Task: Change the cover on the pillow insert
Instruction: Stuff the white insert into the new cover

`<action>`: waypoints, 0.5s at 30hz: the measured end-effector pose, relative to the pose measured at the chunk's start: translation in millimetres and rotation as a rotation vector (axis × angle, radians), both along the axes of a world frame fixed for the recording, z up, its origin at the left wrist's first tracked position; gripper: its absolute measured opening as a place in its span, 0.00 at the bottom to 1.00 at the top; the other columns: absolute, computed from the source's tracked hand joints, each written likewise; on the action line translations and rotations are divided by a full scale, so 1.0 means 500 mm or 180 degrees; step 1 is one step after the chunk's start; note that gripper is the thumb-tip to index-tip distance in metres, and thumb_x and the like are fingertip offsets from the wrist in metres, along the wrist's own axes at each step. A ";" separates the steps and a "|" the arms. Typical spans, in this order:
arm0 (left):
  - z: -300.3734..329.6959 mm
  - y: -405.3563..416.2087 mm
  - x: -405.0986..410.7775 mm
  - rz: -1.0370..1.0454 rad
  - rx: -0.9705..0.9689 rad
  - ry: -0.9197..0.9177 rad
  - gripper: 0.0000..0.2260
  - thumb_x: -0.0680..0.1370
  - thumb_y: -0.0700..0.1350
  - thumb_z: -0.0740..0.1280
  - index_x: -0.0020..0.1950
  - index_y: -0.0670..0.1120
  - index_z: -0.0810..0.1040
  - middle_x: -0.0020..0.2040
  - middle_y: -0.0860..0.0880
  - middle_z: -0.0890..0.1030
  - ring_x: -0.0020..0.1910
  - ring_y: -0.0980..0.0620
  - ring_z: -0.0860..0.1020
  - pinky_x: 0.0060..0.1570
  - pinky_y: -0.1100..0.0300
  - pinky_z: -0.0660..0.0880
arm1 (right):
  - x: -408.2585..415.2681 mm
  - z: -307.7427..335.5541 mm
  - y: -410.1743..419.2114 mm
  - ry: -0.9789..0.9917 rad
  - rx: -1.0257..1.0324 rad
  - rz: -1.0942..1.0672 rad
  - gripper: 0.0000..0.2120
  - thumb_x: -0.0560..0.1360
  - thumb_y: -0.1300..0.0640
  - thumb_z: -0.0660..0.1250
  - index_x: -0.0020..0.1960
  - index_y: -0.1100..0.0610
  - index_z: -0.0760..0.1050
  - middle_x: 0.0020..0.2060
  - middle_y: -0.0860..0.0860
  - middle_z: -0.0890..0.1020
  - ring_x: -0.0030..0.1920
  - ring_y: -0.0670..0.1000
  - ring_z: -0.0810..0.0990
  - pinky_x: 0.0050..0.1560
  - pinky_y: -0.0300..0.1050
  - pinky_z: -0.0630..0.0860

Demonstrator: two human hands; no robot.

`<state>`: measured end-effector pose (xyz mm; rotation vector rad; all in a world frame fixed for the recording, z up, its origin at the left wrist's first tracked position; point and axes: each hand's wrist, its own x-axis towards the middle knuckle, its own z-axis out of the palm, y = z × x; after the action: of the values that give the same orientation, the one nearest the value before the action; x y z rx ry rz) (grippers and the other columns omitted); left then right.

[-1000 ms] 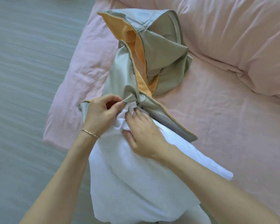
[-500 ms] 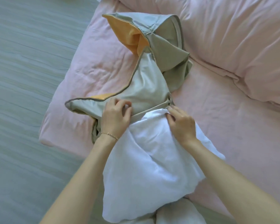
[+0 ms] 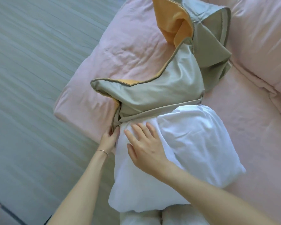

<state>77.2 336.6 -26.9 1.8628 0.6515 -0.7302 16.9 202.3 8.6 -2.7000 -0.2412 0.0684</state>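
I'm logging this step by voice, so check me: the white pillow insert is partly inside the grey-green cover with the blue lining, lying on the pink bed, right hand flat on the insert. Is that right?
Not quite. The head view shows the lining of the grey-green cover is orange, not blue. The rest holds: the white pillow insert is partly inside it on the pink bed, right hand flat on the insert.

White pillow insert (image 3: pixel 185 143) lay on pink bed (image 3: pixel 136 51), far end tucked into grey-green cover (image 3: pixel 152 91). Cover's orange lining (image 3: pixel 173 25) showed at 12 o'clock. Left hand (image 3: pixel 109 138) pinched cover's opening corner at insert's 9 o'clock side. Right hand (image 3: pixel 144 146) rested flat on insert, fingers straight, pointing toward cover's edge. Thin bracelet (image 3: pixel 102 151) circled left wrist. Pink pillow (image 3: pixel 258 38) lay at 2 o'clock.
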 end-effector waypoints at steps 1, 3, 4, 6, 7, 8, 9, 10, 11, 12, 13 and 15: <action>-0.004 0.002 0.001 -0.0040 0.0053 -0.0078 0.09 0.80 0.42 0.60 0.40 0.42 0.71 0.34 0.47 0.72 0.37 0.51 0.69 0.28 0.73 0.65 | 0.001 -0.003 0.005 0.0253 -0.0152 0.0005 0.19 0.73 0.53 0.58 0.58 0.60 0.76 0.56 0.59 0.77 0.60 0.60 0.74 0.64 0.55 0.62; -0.015 0.005 0.009 0.0032 0.0066 -0.0198 0.10 0.79 0.41 0.59 0.37 0.44 0.68 0.34 0.48 0.71 0.37 0.51 0.68 0.30 0.70 0.66 | 0.009 -0.009 0.002 0.0554 -0.0401 0.0022 0.24 0.73 0.46 0.57 0.60 0.60 0.75 0.59 0.58 0.76 0.63 0.60 0.72 0.66 0.56 0.60; -0.020 0.006 0.013 0.0102 0.0017 -0.0266 0.09 0.79 0.41 0.59 0.39 0.43 0.70 0.37 0.46 0.72 0.38 0.51 0.70 0.35 0.66 0.67 | 0.016 -0.007 -0.004 0.0632 -0.0498 0.0001 0.26 0.72 0.44 0.56 0.61 0.61 0.74 0.61 0.58 0.76 0.65 0.59 0.70 0.66 0.56 0.60; -0.012 0.005 0.016 0.0187 -0.0166 -0.0435 0.08 0.79 0.42 0.59 0.41 0.42 0.72 0.39 0.44 0.73 0.40 0.51 0.70 0.39 0.60 0.68 | 0.028 0.007 -0.020 0.0672 -0.0613 -0.0139 0.30 0.73 0.40 0.54 0.62 0.61 0.74 0.62 0.57 0.75 0.66 0.57 0.69 0.67 0.55 0.57; 0.008 0.001 0.017 0.0193 -0.0236 -0.0538 0.09 0.80 0.43 0.60 0.40 0.43 0.72 0.38 0.45 0.74 0.38 0.51 0.70 0.39 0.60 0.68 | 0.030 0.020 -0.028 0.0697 -0.0630 -0.0257 0.31 0.73 0.39 0.52 0.63 0.62 0.73 0.63 0.56 0.75 0.67 0.56 0.68 0.68 0.55 0.55; 0.026 -0.001 0.020 0.0186 -0.0357 -0.0674 0.11 0.80 0.43 0.60 0.38 0.43 0.71 0.35 0.48 0.74 0.36 0.53 0.70 0.37 0.61 0.67 | 0.034 0.038 -0.037 0.0756 -0.0642 -0.0372 0.33 0.73 0.38 0.49 0.64 0.62 0.72 0.65 0.55 0.74 0.68 0.56 0.66 0.69 0.55 0.51; 0.049 -0.009 0.024 0.0139 -0.0487 -0.0768 0.12 0.79 0.43 0.61 0.36 0.44 0.70 0.32 0.51 0.73 0.33 0.55 0.69 0.35 0.61 0.66 | 0.042 0.057 -0.050 0.0829 -0.0630 -0.0484 0.36 0.73 0.36 0.46 0.65 0.61 0.69 0.67 0.54 0.71 0.70 0.55 0.64 0.69 0.55 0.48; 0.058 -0.025 0.036 0.0106 -0.0646 -0.0859 0.13 0.79 0.44 0.62 0.34 0.45 0.69 0.30 0.54 0.73 0.31 0.56 0.69 0.34 0.60 0.66 | 0.053 0.071 -0.063 0.0918 -0.0622 -0.0620 0.38 0.72 0.35 0.42 0.67 0.60 0.67 0.69 0.52 0.68 0.72 0.54 0.60 0.70 0.54 0.45; 0.075 -0.044 0.054 0.0001 -0.0704 -0.0916 0.13 0.78 0.47 0.63 0.34 0.45 0.70 0.30 0.53 0.74 0.32 0.56 0.70 0.35 0.58 0.67 | 0.073 0.087 -0.073 0.0978 -0.0687 -0.0692 0.38 0.71 0.34 0.39 0.67 0.58 0.64 0.70 0.50 0.66 0.72 0.53 0.56 0.70 0.55 0.43; 0.092 -0.050 0.061 -0.0103 -0.0743 -0.0978 0.12 0.76 0.49 0.63 0.36 0.45 0.72 0.33 0.50 0.76 0.34 0.54 0.72 0.38 0.56 0.68 | 0.081 0.095 -0.077 0.1135 -0.0696 -0.0842 0.37 0.72 0.33 0.40 0.68 0.58 0.63 0.70 0.49 0.64 0.73 0.52 0.54 0.71 0.55 0.42; 0.142 -0.111 0.084 -0.0383 -0.0963 -0.1159 0.12 0.75 0.50 0.63 0.38 0.44 0.73 0.36 0.46 0.77 0.36 0.51 0.73 0.39 0.54 0.70 | 0.088 0.137 -0.133 0.0981 -0.0599 -0.1246 0.35 0.74 0.33 0.43 0.68 0.58 0.62 0.70 0.49 0.64 0.73 0.51 0.53 0.72 0.55 0.42; 0.205 -0.174 0.107 -0.0510 -0.1216 -0.1306 0.10 0.78 0.45 0.63 0.38 0.43 0.73 0.35 0.45 0.76 0.34 0.51 0.73 0.37 0.57 0.70 | 0.116 0.187 -0.175 0.0944 -0.0330 -0.1723 0.34 0.74 0.33 0.48 0.68 0.58 0.62 0.69 0.49 0.65 0.73 0.51 0.55 0.72 0.57 0.44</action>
<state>130.6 249.8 75.4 1.6473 0.0905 -0.5066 75.1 114.9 101.8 -2.7123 0.5920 0.3205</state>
